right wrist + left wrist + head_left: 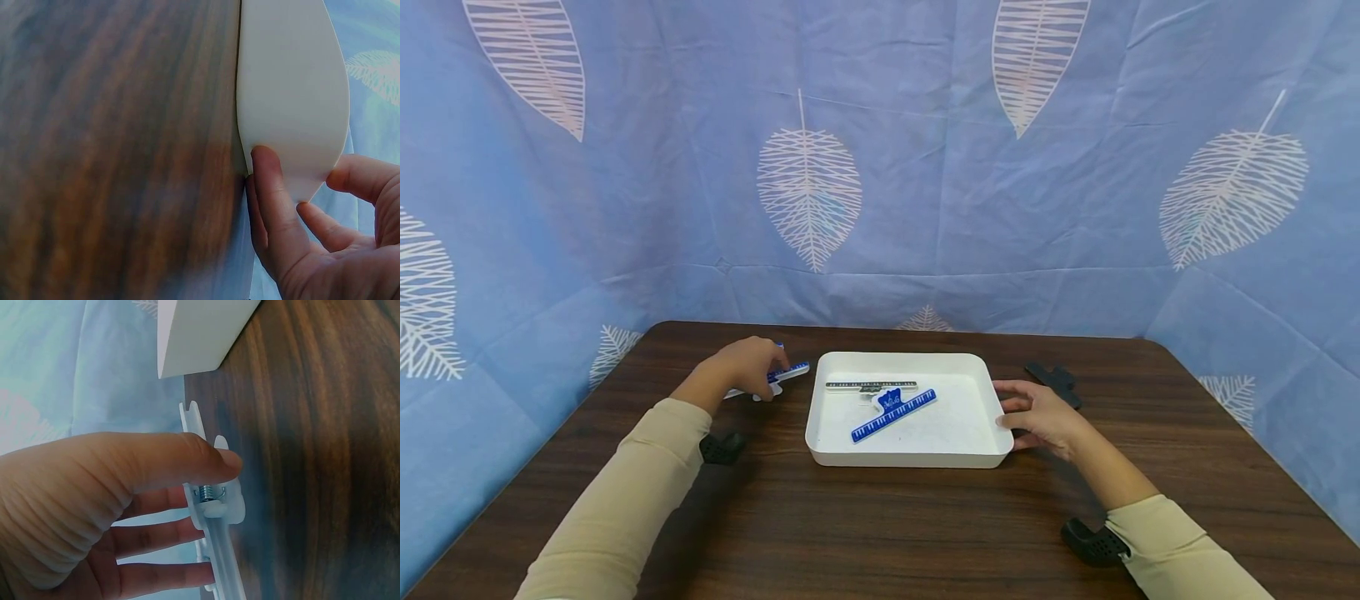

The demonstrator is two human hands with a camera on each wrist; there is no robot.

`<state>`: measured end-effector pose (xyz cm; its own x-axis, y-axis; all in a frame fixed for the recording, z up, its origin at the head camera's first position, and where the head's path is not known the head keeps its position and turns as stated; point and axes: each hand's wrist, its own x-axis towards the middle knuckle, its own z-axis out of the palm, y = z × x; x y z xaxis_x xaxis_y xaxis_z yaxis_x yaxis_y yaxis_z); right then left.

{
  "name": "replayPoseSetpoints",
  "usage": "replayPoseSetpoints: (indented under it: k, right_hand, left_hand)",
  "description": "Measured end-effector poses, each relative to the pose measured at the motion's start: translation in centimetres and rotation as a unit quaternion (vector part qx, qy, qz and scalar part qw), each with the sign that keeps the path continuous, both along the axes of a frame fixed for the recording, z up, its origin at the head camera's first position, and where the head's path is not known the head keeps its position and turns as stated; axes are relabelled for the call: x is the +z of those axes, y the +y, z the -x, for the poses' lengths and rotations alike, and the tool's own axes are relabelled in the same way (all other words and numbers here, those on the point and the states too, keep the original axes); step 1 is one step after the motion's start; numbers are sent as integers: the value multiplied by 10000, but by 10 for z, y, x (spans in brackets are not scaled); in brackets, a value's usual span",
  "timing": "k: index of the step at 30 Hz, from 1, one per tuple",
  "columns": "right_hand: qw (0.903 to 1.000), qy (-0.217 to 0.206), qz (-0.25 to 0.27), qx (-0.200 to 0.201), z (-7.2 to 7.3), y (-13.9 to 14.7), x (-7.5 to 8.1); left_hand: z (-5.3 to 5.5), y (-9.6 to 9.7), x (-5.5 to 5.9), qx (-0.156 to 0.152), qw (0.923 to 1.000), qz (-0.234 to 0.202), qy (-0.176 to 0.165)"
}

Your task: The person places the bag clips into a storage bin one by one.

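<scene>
My left hand (748,367) pinches a blue-and-white spring clip (792,372) with a long piano-key bar, left of the tray. In the left wrist view the thumb lies over the white clip (222,540) near its metal spring, fingers behind it. My right hand (1037,417) holds the right side of a white shallow tray (910,460). The right wrist view shows the fingertips on the outer wall of the tray (294,81) and the thumb at its rim. Inside the tray lie a blue piano-key clip (893,415) and a silvery clip (871,386).
A black clip (1055,384) lies on the dark wooden table (895,533), just beyond my right hand. Blue cloth (925,208) with white leaf prints hangs behind the table and along both sides.
</scene>
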<state>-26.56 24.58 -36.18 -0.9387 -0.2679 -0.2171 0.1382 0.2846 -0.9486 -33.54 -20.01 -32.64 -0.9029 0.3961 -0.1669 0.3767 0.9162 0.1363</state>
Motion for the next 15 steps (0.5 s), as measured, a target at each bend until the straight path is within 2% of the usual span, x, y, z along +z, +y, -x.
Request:
replayPoseSetpoints:
  k: [8,15]
  right_hand:
    - [10000,37,2,17,0,0,-1]
    - [10000,50,-46,-4,0,0,-1]
  left_hand:
    - [-7,-1,7,-34,9999,-111,-9]
    - [-12,-5,12,53,9997,-242,-58]
